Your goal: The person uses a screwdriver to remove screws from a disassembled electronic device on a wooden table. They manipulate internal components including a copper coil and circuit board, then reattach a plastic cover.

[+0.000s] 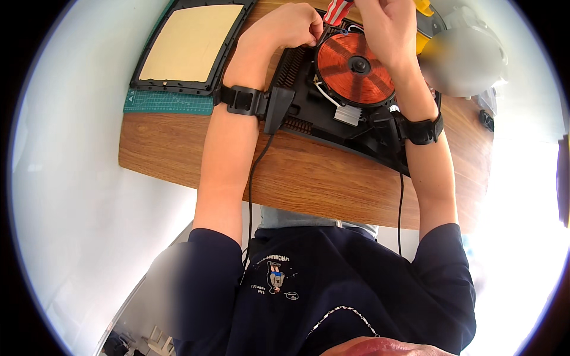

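Nearest, wearer: a dark T-shirt (362, 279) fills the bottom of the view, facing the table's front edge.
Cables: a black cable (250, 190) runs down from each strapped wrist over that edge; if one snagged there, it could tug a hand off its mark.
Table front: a bare strip of wooden table (172, 139) lies between the edge and the housing, widening into open room at front left.
Black housing: an open, shallow black housing (323, 129) sits at a slant under both forearms, its interior exposed.
Coil: the round copper-coloured coil (336, 64) sits inside, behind a silver finned block (347, 115). A slipping tool could scratch its windings or catch nearby wires.
Left hand: the left hand (292, 25) has its fingers drawn narrow at the housing's far-left rim; whether they pinch anything, I cannot tell.
Right hand: the right hand (390, 32) reaches above the coil, apparently gripping a red-and-white handle (337, 12); its tip is unclear.
Left side: a cream panel (190, 44) in a black frame overlaps a green mat (169, 103), limiting leftward room.
Far right: a blurred white rounded object (478, 62) crowds the right arm; swinging outward might bump it.
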Demonstrator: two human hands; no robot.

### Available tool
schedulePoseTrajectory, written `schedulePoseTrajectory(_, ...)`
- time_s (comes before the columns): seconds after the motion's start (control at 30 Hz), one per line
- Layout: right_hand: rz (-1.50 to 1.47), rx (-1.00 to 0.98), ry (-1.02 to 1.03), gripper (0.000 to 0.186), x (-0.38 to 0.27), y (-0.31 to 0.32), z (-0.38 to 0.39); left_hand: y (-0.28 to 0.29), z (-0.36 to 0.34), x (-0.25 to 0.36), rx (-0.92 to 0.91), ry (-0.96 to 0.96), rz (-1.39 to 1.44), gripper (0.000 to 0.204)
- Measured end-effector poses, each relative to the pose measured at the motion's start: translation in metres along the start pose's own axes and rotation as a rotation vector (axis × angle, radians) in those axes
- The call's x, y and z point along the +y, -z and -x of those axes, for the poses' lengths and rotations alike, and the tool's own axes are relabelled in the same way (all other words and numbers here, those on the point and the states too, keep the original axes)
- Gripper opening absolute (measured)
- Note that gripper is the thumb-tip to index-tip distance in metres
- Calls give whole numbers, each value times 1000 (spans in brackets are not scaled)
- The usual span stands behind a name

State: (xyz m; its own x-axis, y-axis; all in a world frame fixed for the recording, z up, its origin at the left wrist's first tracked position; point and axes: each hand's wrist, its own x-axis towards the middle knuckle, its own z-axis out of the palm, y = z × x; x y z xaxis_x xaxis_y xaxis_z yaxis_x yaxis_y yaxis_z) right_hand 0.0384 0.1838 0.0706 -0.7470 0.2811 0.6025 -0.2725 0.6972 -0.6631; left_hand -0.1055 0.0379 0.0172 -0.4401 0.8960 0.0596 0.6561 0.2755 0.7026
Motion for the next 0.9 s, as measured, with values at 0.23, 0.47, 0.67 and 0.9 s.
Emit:
schedulePoseTrajectory(0.23, -343, 37, 78, 44, -29, -6, -3, 0, -1, 2, 14, -43, -56, 21)
schedulePoseTrajectory(0.47, -110, 48, 58, 41, -49, -4, 0, 0, 2, 4, 19, 24, -43, 22)
schedulePoseTrajectory(0.67, -87, -68, 53, 41, -48, 2, 1, 1, 5, 6, 36, 33, -69, 22)
schedulePoseTrajectory(0.9, -364, -3, -3, 43, -32, -5, 0, 0, 2, 6, 9, 27, -23, 17)
